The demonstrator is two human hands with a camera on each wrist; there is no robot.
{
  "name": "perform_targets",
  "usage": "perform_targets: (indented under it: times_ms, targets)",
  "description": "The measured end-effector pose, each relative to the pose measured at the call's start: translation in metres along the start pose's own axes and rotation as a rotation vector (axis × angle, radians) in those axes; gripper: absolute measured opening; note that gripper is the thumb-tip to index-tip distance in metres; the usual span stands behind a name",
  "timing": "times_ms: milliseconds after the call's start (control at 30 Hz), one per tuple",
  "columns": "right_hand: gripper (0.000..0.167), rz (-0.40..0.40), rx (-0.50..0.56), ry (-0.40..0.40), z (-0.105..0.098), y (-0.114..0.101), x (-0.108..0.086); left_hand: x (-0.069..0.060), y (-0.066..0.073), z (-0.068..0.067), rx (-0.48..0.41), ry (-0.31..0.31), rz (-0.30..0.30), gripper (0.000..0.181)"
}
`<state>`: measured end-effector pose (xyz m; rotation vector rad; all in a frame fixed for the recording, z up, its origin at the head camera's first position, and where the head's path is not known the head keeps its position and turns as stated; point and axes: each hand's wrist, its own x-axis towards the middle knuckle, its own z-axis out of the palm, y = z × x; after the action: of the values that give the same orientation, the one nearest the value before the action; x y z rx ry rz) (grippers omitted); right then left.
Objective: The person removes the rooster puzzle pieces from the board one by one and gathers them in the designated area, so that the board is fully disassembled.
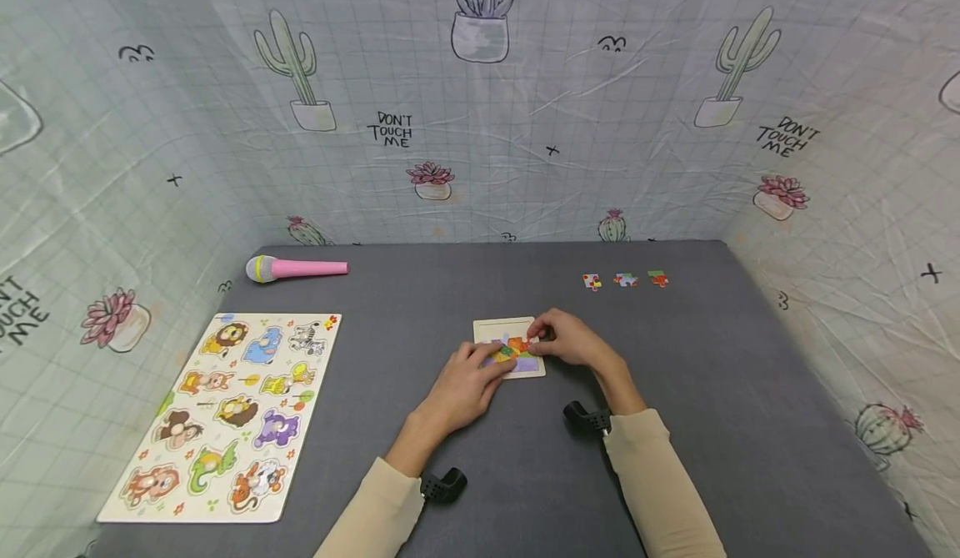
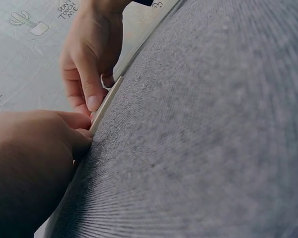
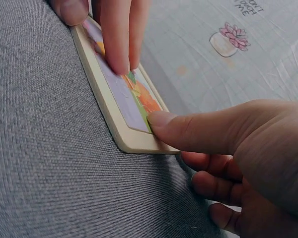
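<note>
A small puzzle board [image 1: 534, 371] with a pale wooden frame lies on the table, colourful pieces inside it. My left hand [image 1: 461, 387] reaches over its left side; two fairly straight fingers [image 3: 116, 49] press on the picture. The left thumb [image 3: 73, 11] touches the frame's near edge. At the right side, my right hand [image 1: 573, 341] pinches an orange puzzle piece [image 3: 148, 101] at the picture's edge, with the thumb on top. Its index finger is hidden in the right wrist view, and the other fingers curl outside the frame.
Three loose puzzle pieces [image 1: 626, 279] lie in a row at the back right. A pink toy microphone [image 1: 307, 268] lies at the back left. A large animal puzzle board [image 1: 288, 458] occupies the left side. Patterned cloth [image 1: 525, 124] surrounds the grey table [image 1: 420, 291].
</note>
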<state>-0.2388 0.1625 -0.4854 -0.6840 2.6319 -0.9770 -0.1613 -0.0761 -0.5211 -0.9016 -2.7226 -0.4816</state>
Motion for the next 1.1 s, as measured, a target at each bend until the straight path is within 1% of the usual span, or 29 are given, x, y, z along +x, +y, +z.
perform_targets:
  times_ms: [167,333,533,700,900,967,1100]
  targets:
    - [0.019,0.011,0.019,0.001,-0.0006,-0.0021,0.001,-0.0004,0.0012,0.0006,0.021,-0.019,-0.006,0.034]
    - [0.019,0.021,0.02,0.0,-0.0004,-0.0026,0.0003,-0.001,0.0023,0.003,0.072,-0.028,-0.002,0.035]
    - [0.02,0.001,0.005,-0.001,0.0004,-0.0012,0.0008,-0.002,0.0034,0.0054,0.114,0.007,0.019,0.035]
    - [0.024,-0.016,-0.002,-0.013,-0.0007,-0.0011,0.0013,-0.001,0.004,0.0045,0.1,0.001,0.02,0.035]
    - [0.024,-0.02,-0.021,-0.033,-0.0022,-0.0028,0.0009,-0.0004,0.0064,0.0009,0.075,-0.01,0.015,0.035]
    - [0.024,-0.011,-0.03,-0.039,-0.0017,-0.0033,0.0014,-0.0002,0.0069,0.0006,0.072,-0.011,0.014,0.035]
    - [0.022,-0.003,-0.014,-0.041,-0.001,-0.005,0.0022,0.0005,0.0069,0.0011,0.071,-0.007,0.015,0.034]
